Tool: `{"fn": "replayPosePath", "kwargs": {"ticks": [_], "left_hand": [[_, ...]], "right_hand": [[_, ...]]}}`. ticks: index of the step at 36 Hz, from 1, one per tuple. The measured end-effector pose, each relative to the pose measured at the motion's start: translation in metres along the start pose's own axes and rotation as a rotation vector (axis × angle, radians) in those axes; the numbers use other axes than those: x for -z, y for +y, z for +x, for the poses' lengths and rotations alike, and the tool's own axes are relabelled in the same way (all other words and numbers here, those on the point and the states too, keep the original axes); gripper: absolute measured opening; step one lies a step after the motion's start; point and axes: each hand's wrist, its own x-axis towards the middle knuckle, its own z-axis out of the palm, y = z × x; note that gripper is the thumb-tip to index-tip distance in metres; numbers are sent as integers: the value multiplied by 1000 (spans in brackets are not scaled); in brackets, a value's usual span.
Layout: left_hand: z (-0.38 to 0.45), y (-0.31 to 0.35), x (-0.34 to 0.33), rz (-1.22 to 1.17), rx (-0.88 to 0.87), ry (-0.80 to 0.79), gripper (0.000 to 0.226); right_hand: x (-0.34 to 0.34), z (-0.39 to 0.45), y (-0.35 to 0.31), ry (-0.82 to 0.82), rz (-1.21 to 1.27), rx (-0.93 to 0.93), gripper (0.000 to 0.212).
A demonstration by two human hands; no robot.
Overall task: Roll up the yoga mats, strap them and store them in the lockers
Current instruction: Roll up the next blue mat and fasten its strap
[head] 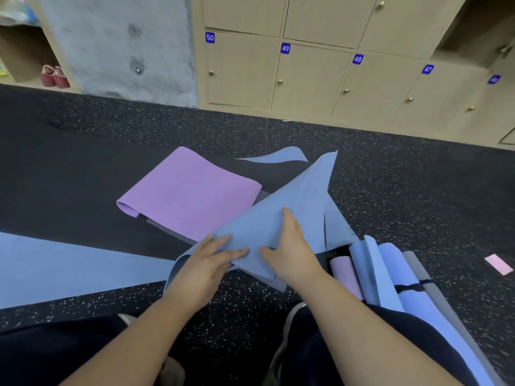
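A dark speckled floor [404,196] runs up to a wall of pale wooden lockers [306,76], doors closed and numbered 50 down to 47 on blue tags, beside a grey concrete pillar [119,45]. A blue yoga mat [281,218] lies crumpled mid-floor, its near fold lifted off the ground, a long strip trailing away to the left. Behind it, a purple mat [189,193] rests loosely folded over on itself. At right, just beside the person's knee, sits a bundle of rolled mats [390,274] in blue, purple and grey, a black strap [409,287] around one. The left hand [209,263] lies flat on the blue fold, fingers straight; the right hand [289,246] presses beside it, fingers spread, thumb tucked at the edge. A small pink slip [498,263] lies apart at far right
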Motion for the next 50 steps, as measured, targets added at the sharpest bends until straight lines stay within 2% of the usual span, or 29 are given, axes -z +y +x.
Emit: {"fn": "replayPosePath", "kwargs": {"ticks": [3, 9, 14, 18, 22, 25, 34, 36, 43, 50], "left_hand": [[-5, -6, -8, 14, -10, -16, 49], [-12, -18, -21, 56, -96, -6, 52], [-16, -25, -22, 115, -115, 36, 62], [-17, -27, -17, 205, -124, 74, 38], [-20, -30, -11, 257, -137, 123, 45], [-22, -27, 0, 322, -137, 182, 39], [-26, -33, 28, 391, -15, 262, 34], [-26, -35, 32, 390, 2, 272, 40], [-36, -52, 28, 382, 60, 245, 58], [-38, -65, 8, 261, 87, 97, 46]], "right_hand": [[-1, 6, 7, 66, 50, -57, 87], [-5, 10, 16, 116, 115, -130, 84], [-8, 14, 0, 70, 36, 22, 81], [-11, 17, -16, 49, -10, 147, 82], [-13, 19, -33, 2, -57, 218, 82], [-15, 20, -49, -39, -86, 267, 82], [-35, 29, -93, -122, -63, 425, 90], [-39, 30, -101, -136, -81, 465, 90], [-57, 35, -114, -219, -122, 522, 92], [-68, 40, -104, -287, -171, 538, 95]]}}
